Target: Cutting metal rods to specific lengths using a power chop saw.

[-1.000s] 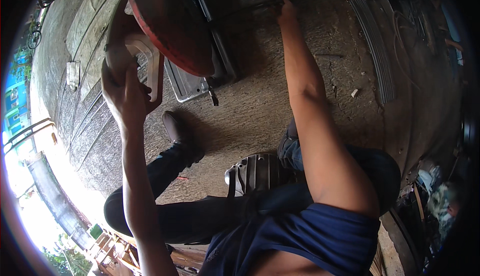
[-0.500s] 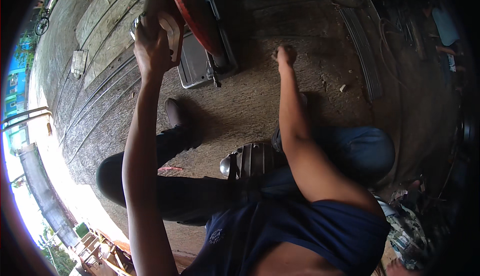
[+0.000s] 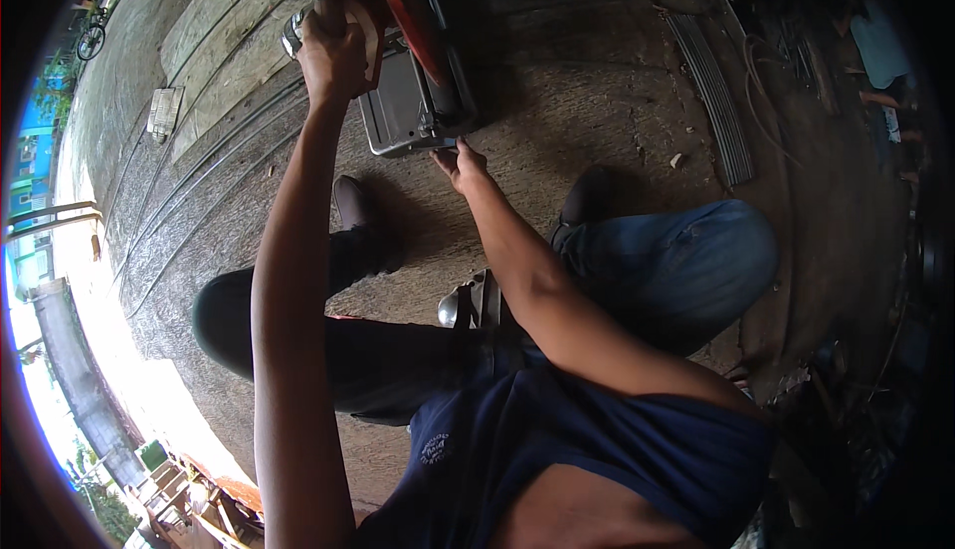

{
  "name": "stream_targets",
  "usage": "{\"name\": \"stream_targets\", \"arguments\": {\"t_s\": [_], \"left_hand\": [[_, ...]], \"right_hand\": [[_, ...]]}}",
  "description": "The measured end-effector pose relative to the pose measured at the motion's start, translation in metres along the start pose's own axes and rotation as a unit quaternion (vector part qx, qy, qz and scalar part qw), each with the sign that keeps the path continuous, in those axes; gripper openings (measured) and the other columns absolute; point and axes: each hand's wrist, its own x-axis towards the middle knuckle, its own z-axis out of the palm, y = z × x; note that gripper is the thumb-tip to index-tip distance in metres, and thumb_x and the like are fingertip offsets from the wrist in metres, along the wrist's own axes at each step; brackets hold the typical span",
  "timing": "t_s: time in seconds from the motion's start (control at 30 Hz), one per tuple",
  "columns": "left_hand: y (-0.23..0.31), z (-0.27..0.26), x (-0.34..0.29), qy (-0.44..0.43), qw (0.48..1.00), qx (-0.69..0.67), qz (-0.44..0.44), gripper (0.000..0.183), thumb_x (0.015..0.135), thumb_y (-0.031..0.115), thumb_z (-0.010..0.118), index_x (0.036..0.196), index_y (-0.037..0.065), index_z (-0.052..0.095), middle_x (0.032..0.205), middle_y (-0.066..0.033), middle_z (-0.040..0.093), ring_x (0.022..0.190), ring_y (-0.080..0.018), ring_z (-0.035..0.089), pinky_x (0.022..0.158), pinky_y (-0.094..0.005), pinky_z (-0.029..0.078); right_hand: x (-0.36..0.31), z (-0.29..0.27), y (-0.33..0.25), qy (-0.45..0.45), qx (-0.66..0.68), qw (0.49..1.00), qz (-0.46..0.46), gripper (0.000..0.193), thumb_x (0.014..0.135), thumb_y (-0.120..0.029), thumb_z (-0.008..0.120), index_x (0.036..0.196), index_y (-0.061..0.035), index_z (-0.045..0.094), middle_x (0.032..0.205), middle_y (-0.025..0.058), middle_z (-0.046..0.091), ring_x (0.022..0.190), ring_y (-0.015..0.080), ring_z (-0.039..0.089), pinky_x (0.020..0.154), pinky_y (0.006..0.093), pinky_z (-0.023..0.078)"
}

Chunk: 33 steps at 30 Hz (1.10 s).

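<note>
A chop saw with a red blade guard (image 3: 410,20) stands on the floor ahead of me, left of centre. My left hand (image 3: 333,60) is wrapped round its handle. Below the guard is the saw's flat grey base (image 3: 391,109), with a clamp (image 3: 428,123) near its front right corner. My right hand (image 3: 464,165) is at that front edge, thumb and fingers closing on a thin pale strip; whether it is the base's rim or a separate piece of metal I cannot tell.
Long thin rods (image 3: 214,176) lie on the floor at left, near a pale rectangular grate (image 3: 164,113). A bundle of metal bars (image 3: 711,96) lies at right. A rounded metal object (image 3: 456,305) sits between my legs. Another person (image 3: 885,52) is at far right.
My right hand has moved left from over the floor to the saw base's front edge. The left hand stays on the handle. The view has shifted slightly, and my right knee sits higher in it.
</note>
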Motion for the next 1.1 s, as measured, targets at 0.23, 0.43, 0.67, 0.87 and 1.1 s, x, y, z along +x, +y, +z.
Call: {"name": "stream_targets", "arguments": {"t_s": [0.23, 0.43, 0.67, 0.87, 1.1], "left_hand": [[-0.001, 0.001, 0.0, -0.007, 0.999, -0.033, -0.007, 0.051, 0.076, 0.029, 0.058, 0.111, -0.006, 0.048, 0.079, -0.0264, 0.064, 0.068, -0.0342, 0.067, 0.073, -0.0428, 0.053], [-0.007, 0.004, 0.006, 0.024, 0.999, 0.008, 0.027, 0.045, 0.079, 0.024, 0.06, 0.112, -0.004, 0.051, 0.085, -0.0227, 0.065, 0.06, -0.0276, 0.068, 0.055, -0.0381, 0.055], [-0.008, 0.003, 0.005, 0.016, 1.0, -0.008, 0.024, 0.046, 0.078, 0.024, 0.06, 0.112, -0.005, 0.05, 0.084, -0.0233, 0.065, 0.061, -0.0286, 0.068, 0.056, -0.0383, 0.056], [-0.011, 0.005, 0.008, 0.03, 0.998, 0.021, 0.045, 0.047, 0.078, 0.025, 0.06, 0.112, -0.006, 0.05, 0.085, -0.0239, 0.064, 0.06, -0.0279, 0.068, 0.056, -0.0379, 0.055], [-0.009, 0.004, 0.006, 0.036, 0.998, 0.033, 0.043, 0.048, 0.078, 0.03, 0.06, 0.11, -0.005, 0.053, 0.088, -0.0258, 0.065, 0.069, -0.0332, 0.068, 0.066, -0.0419, 0.054]], "right_hand": [[-0.012, -0.003, 0.033, 0.017, -0.528, 0.647, -0.549, 0.047, 0.071, -0.018, 0.077, 0.107, 0.0037, 0.055, 0.103, 0.0223, 0.052, 0.103, 0.037, 0.051, 0.095, 0.0459, 0.04], [-0.008, 0.001, 0.02, 0.006, -0.148, 0.988, 0.051, 0.034, 0.083, -0.017, 0.07, 0.106, 0.0019, 0.053, 0.084, 0.0098, 0.059, 0.076, 0.0254, 0.063, 0.072, 0.043, 0.053], [-0.019, 0.004, 0.025, -0.037, -0.533, 0.595, -0.601, 0.052, 0.067, -0.011, 0.079, 0.108, -0.001, 0.049, 0.106, 0.0181, 0.05, 0.107, 0.0337, 0.048, 0.092, 0.0436, 0.041], [0.008, -0.003, 0.015, 0.016, -0.402, 0.83, -0.388, 0.036, 0.082, -0.034, 0.07, 0.076, -0.0001, 0.058, 0.073, 0.0166, 0.065, 0.067, 0.0317, 0.065, 0.064, 0.0413, 0.05], [0.032, 0.011, 0.017, -0.022, -0.059, 0.993, -0.095, 0.031, 0.081, -0.018, 0.065, 0.095, 0.0086, 0.057, 0.086, 0.0274, 0.063, 0.075, 0.0422, 0.063, 0.073, 0.045, 0.051]]}}
